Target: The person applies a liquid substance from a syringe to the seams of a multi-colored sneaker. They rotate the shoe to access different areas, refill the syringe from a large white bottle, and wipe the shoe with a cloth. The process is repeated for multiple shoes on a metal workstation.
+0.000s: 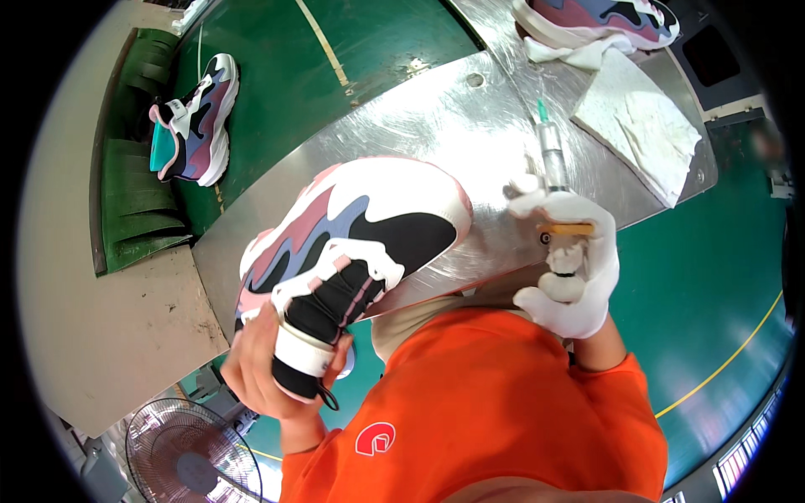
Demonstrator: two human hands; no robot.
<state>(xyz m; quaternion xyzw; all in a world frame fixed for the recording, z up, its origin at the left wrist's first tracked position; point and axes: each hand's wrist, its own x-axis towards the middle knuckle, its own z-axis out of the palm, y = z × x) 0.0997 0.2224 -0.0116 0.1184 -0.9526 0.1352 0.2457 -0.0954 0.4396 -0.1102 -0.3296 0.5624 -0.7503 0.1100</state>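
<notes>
A chunky sneaker (335,218) in white, black, pink and blue is tilted over the metal table in front of me. My left hand (277,360), bare, grips it at the heel and tongue. My right hand (579,268) wears a white glove and is curled, to the right of the shoe's toe. From its fingers a clear syringe (551,151) with a green tip points away from me. An orange strip (568,229) and a pale rounded piece (563,287) show inside the curled glove; I cannot make out what they are.
The metal table (402,109) carries a white cloth (646,126) at right, with another sneaker (599,23) behind it. A third sneaker (201,121) stands on a green surface at far left, beside green flaps (138,218). A fan (197,461) is at lower left.
</notes>
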